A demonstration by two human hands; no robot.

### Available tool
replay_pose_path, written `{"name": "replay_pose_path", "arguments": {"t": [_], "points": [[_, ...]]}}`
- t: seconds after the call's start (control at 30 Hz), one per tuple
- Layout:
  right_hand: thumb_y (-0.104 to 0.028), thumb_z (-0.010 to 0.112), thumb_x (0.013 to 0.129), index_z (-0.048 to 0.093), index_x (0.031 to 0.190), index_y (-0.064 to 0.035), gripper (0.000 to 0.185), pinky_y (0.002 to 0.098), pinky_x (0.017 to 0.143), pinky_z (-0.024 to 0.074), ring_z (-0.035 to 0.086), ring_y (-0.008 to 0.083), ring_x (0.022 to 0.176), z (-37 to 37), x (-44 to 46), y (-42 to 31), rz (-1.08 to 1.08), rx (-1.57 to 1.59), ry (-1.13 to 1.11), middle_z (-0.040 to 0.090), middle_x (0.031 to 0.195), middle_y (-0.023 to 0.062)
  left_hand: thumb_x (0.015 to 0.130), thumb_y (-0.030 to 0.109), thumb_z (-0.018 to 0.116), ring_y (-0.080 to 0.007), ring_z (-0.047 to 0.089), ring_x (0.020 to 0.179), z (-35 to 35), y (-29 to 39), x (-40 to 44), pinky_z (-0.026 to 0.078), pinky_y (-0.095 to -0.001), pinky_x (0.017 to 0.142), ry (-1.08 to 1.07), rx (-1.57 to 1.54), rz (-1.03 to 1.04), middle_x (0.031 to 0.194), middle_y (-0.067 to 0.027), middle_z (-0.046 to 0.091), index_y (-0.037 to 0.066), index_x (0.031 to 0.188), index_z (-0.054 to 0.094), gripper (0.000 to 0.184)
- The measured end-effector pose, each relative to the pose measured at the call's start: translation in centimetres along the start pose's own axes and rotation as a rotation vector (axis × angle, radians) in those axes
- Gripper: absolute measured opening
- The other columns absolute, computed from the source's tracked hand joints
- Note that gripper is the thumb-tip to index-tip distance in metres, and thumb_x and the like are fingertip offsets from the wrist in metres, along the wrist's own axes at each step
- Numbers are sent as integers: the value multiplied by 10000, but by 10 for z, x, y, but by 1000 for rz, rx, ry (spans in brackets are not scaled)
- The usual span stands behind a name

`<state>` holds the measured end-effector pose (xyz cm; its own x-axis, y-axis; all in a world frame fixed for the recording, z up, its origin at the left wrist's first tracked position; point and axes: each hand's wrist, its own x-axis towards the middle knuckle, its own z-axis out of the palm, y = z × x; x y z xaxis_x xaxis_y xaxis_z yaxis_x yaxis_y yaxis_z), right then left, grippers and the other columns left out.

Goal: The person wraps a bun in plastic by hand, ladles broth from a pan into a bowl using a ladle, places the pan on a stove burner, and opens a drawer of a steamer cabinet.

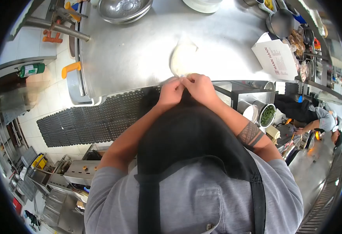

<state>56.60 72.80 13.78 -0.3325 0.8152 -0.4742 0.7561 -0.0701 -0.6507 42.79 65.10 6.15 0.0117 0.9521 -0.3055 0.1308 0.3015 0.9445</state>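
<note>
A pale, rounded item that looks like a filled plastic bag (183, 58) lies on the steel table (128, 50), its near end at the table's front edge. At that end my left hand (171, 92) and my right hand (197, 86) meet, thumbs and fingers pinched together. Both hold the near end of the bag, though the exact part between the fingertips is too small to make out.
Metal bowls (126, 9) and a white bowl (203, 4) stand at the back. A printed paper box (276, 58) lies at the right. Below it are containers, one with chopped greens (267, 116). A person (315, 117) works at the far right.
</note>
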Motion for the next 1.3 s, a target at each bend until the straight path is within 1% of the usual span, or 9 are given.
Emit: {"name": "replay_pose_path", "arguments": {"t": [0.17, 0.23, 0.4, 0.57, 0.73, 0.97, 1.0, 1.03, 1.3], "points": [[-357, 680, 923, 724, 854, 30, 395, 484, 735, 547, 695, 443, 808, 9, 10, -6, 38, -86, -25, 691, 811, 279, 908, 54, 625, -396, 609, 994, 1, -8, -1, 495, -455, 886, 179, 227, 486, 1031, -150, 663, 4, 1065, 657, 167], [-329, 655, 924, 722, 861, 39, 379, 495, 762, 544, 681, 474, 848, 5, 10, -23, 278, 36, -141, 676, 825, 310, 900, 55, 617, -383, 603, 963, -2, -2, -3, 493, -459, 868, 205, 248, 542, 987, -148, 645, 16, 1026, 652, 136], [-227, 586, 933, 694, 862, 50, 306, 508, 796, 541, 671, 494, 870, 20, 15, 2, 49, -154, -57, 667, 852, 328, 867, 33, 614, -357, 593, 975, -2, -19, -4, 483, -462, 882, 201, 266, 607, 986, -144, 639, 23, 993, 654, 133], [-130, 578, 932, 653, 878, 72, 223, 475, 760, 573, 710, 431, 807, 16, 12, -9, -40, -210, -50, 698, 875, 286, 948, 100, 653, -243, 693, 919, -5, -19, -7, 541, -354, 823, 121, -146, 49, 996, -129, 721, -16, 1083, 704, 186], [-70, 598, 948, 646, 1054, 133, 234, 315, 606, 606, 718, 176, 739, 9, 8, -19, 181, 187, -184, 720, 941, 153, 935, 135, 697, -184, 683, 755, -12, -11, -10, 542, -325, 727, 91, -452, -135, 856, -113, 729, -5, 1020, 739, 169], [-72, 600, 934, 684, 1108, 48, 228, 370, 631, 591, 727, 254, 737, 14, 1, -17, 254, 84, -191, 724, 934, 171, 928, 106, 669, -206, 665, 687, -30, -9, -5, 521, -346, 658, 28, 128, 81, 810, -149, 713, -2, 907, 731, 127], [-53, 597, 916, 692, 1102, 17, 220, 395, 649, 584, 717, 300, 762, 20, 1, -1, -116, -127, -54, 717, 932, 177, 928, 106, 669, -206, 665, 687, -35, -4, -4, 521, -346, 658, 13, 141, 85, 810, -149, 713, -2, 907, 731, 127], [-34, 595, 898, 700, 1097, -15, 226, 420, 666, 576, 708, 347, 786, 25, 0, 14, -481, -341, 90, 709, 930, 182, 940, 123, 666, -189, 650, 680, -40, 0, -1, 514, -335, 647, -9, 133, 65, 792, -131, 707, -6, 892, 723, 148], [4, 603, 841, 657, 1081, -55, 253, 471, 672, 549, 656, 386, 779, 39, -18, 21, -513, -297, 202, 622, 855, 159, 1006, 245, 645, -109, 571, 629, -56, 11, 15, 486, -259, 592, -278, -379, -381, 750, -21, 635, 18, 877, 700, 266]]}}
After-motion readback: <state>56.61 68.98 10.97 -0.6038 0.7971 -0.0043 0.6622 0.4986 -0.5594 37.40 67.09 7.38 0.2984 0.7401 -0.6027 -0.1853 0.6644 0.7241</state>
